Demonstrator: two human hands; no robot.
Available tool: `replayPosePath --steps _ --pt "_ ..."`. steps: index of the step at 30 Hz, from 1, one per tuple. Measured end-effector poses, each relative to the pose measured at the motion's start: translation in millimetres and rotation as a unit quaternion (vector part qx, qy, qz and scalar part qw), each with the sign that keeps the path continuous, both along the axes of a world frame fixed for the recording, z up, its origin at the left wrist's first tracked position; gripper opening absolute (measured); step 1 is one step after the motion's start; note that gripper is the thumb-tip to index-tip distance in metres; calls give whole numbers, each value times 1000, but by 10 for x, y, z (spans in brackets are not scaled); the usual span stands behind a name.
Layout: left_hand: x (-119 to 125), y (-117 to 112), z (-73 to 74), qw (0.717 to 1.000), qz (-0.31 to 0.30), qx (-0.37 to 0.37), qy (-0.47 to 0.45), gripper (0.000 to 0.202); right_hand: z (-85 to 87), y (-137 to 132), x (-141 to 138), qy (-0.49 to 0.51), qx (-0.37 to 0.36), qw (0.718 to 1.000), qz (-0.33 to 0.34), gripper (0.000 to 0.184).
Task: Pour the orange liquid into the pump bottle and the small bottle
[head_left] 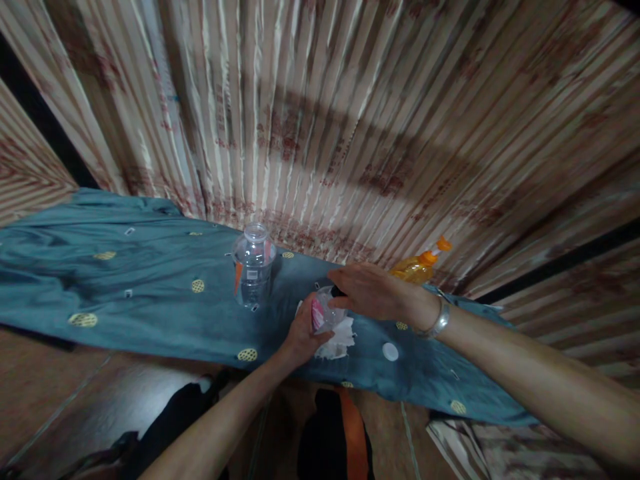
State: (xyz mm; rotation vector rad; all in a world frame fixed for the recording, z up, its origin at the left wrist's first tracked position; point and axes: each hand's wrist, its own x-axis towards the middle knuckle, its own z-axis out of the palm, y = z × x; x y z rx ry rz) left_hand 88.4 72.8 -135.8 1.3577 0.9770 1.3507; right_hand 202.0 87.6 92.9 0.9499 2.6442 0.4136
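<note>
My left hand (301, 331) is wrapped round a small clear plastic container (330, 313) with a pink label, tilted above the cloth. My right hand (367, 291) reaches over its top, the fingers bent round a small black object (339, 291) whose kind is mostly hidden by the hand. Torn-looking white paper (340, 340) lies beneath the container. To the right of it is a round white lid (391, 351), flat on the cloth. A large clear uncapped plastic bottle (254, 270) with an orange label stands upright to the left.
Behind my right hand is a bottle of orange liquid (415, 267) with an orange pump top. A teal patterned cloth (165, 313) covers the narrow table. Striped curtains (320, 133) hang close along its far side. Below the near edge, tiled floor (65, 393) shows.
</note>
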Motion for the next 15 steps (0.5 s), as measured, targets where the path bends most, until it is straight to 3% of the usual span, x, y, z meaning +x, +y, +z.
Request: replayPosePath --steps 4,6,8,10,15 --pt "5 -2 5 1000 -2 1 -2 90 5 40 31 24 -67 997 25 29" --pt "6 -3 9 1000 -2 1 -3 89 6 31 14 -2 -44 999 -1 22" --pt "6 -4 12 1000 -1 1 -2 88 14 16 -6 -26 -5 999 -31 34" --pt "5 -4 12 1000 0 1 -1 88 22 13 -7 -21 2 999 -35 36" --pt "-2 -6 13 1000 -5 -2 -9 90 -16 41 50 51 -73 996 6 31"
